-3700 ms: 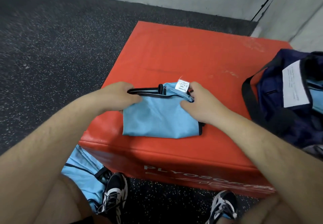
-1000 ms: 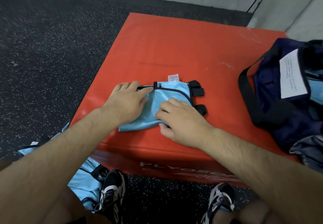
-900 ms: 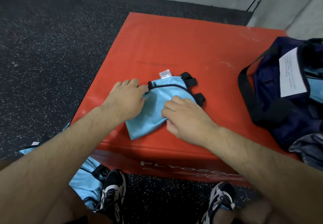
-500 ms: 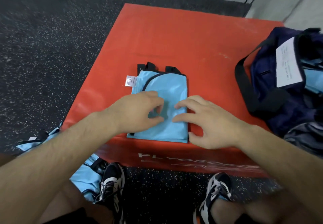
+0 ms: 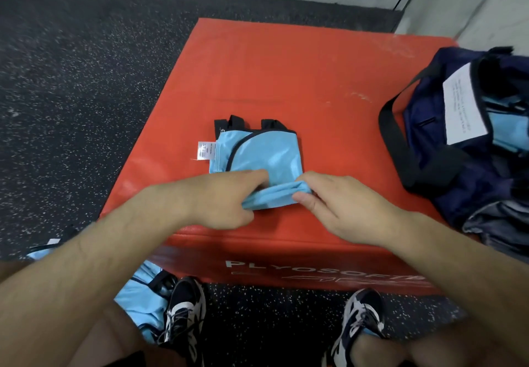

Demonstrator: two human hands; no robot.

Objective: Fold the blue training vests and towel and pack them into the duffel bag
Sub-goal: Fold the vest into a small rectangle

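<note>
Left hand (image 5: 220, 198) and right hand (image 5: 335, 203) pinch the near edge of the blue vest (image 5: 263, 157), lifting it toward 12 o'clock.

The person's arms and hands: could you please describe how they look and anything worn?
The left hand and right hand are bare: no gloves, rings or watch show. The left forearm and right forearm are uncovered and lightly haired, no sleeve in view.
</note>
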